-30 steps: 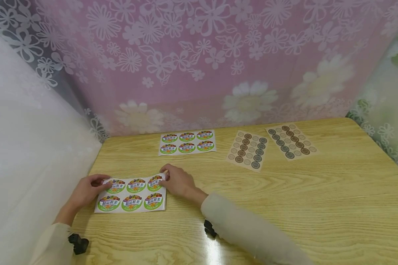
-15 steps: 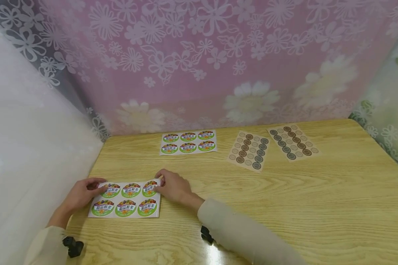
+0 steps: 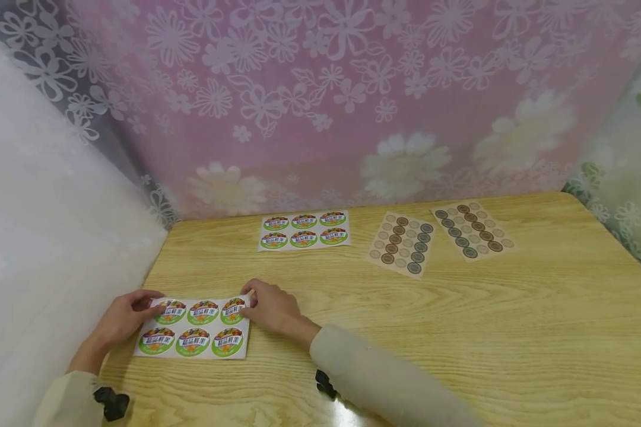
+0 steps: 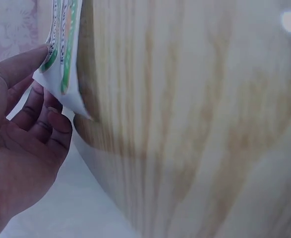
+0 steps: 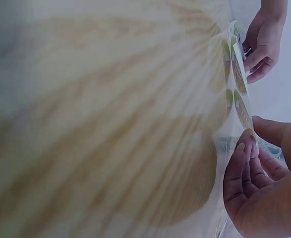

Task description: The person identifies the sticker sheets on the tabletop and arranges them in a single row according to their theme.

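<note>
A white sheet of round fruit stickers, green with dark lettering, is held level at the table's near left. My left hand pinches its upper left corner, thumb on top. At the upper right corner my right hand pinches it the same way, the thumb over one sticker. In the left wrist view the sheet's corner bends slightly between thumb and curled fingers. The right wrist view shows the sheet edge-on close over the wood, the right thumb and fingertips at its edge.
A matching fruit sticker sheet lies at the table's back edge. Right of it lie two tan sheets, one sheet nearer and another sheet farther right, with brown, grey and pale round stickers. A pink floral curtain hangs behind the wooden table.
Both hands have moved the held sticker sheet left and toward the near edge. Both grips stay at its upper corners. The other sheets have stayed in place.
</note>
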Tool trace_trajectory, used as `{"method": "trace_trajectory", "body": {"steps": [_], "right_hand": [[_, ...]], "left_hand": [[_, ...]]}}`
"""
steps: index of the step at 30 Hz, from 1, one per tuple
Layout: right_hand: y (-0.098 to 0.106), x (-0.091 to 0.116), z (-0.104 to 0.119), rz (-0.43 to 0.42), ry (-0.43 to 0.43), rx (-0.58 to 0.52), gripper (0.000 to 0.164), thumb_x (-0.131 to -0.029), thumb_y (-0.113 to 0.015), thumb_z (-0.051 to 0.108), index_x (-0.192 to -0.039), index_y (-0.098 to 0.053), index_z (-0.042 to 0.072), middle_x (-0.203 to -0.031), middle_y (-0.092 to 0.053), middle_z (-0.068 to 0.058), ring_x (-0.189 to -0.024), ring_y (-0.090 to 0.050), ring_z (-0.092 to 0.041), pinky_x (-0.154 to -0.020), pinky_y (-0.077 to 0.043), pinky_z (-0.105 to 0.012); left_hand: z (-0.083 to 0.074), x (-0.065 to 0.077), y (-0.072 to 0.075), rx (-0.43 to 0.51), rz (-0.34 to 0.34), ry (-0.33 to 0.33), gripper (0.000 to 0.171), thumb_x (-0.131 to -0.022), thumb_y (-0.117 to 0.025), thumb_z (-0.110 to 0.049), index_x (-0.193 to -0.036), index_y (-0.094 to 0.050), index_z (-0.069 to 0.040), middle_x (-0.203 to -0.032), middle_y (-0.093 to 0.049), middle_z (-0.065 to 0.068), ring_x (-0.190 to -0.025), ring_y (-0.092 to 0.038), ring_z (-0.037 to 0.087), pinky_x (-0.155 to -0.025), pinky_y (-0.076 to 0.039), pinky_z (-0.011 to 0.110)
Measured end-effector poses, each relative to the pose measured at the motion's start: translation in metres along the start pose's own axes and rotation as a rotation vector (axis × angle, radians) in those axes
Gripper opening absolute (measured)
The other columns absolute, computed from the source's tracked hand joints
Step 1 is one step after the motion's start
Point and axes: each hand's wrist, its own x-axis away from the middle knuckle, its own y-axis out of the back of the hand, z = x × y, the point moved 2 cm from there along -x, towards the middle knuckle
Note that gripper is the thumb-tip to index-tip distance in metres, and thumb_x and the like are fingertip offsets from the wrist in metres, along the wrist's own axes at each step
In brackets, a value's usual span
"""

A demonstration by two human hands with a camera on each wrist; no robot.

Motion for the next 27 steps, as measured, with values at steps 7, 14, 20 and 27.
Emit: {"method": "trace_trajectory", "body": {"steps": [7, 14, 20, 27], "right_hand": [[-0.003, 0.001, 0.002, 0.003, -0.012, 0.035, 0.032, -0.086, -0.072, 0.033, -0.115, -0.062, 0.023, -0.072, -0.051, 0.014, -0.057, -0.045, -0.006, -0.053, -0.034, -0.024], [-0.006, -0.001, 0.002, 0.022, -0.008, 0.080, 0.032, -0.085, -0.073, 0.034, -0.112, -0.062, 0.021, -0.073, -0.053, 0.015, -0.059, -0.048, -0.005, -0.053, -0.037, -0.024], [-0.009, -0.005, 0.002, 0.040, -0.009, 0.123, 0.031, -0.085, -0.073, 0.035, -0.110, -0.062, 0.021, -0.073, -0.054, 0.015, -0.060, -0.050, -0.004, -0.055, -0.037, -0.026], [-0.011, -0.005, 0.003, 0.038, -0.011, 0.146, 0.032, -0.084, -0.074, 0.036, -0.110, -0.062, 0.022, -0.071, -0.054, 0.015, -0.060, -0.050, -0.005, -0.061, -0.037, -0.028]], "left_hand": [[0.003, 0.002, -0.001, -0.017, 0.007, 0.023, 0.043, -0.094, -0.063, -0.030, -0.118, -0.060, 0.006, -0.090, -0.057, 0.008, -0.078, -0.046, 0.020, -0.062, -0.037, 0.026], [0.005, 0.005, 0.000, -0.042, -0.007, 0.036, 0.042, -0.095, -0.062, -0.030, -0.118, -0.060, 0.005, -0.089, -0.056, 0.008, -0.077, -0.047, 0.020, -0.063, -0.039, 0.029], [0.008, 0.006, 0.001, -0.078, 0.001, 0.034, 0.046, -0.095, -0.061, -0.033, -0.120, -0.057, 0.006, -0.095, -0.059, 0.014, -0.082, -0.052, 0.024, -0.068, -0.043, 0.038], [0.005, 0.007, 0.002, -0.138, -0.001, -0.018, 0.044, -0.095, -0.061, -0.030, -0.120, -0.056, 0.006, -0.090, -0.058, 0.011, -0.077, -0.052, 0.022, -0.063, -0.042, 0.037]]}}
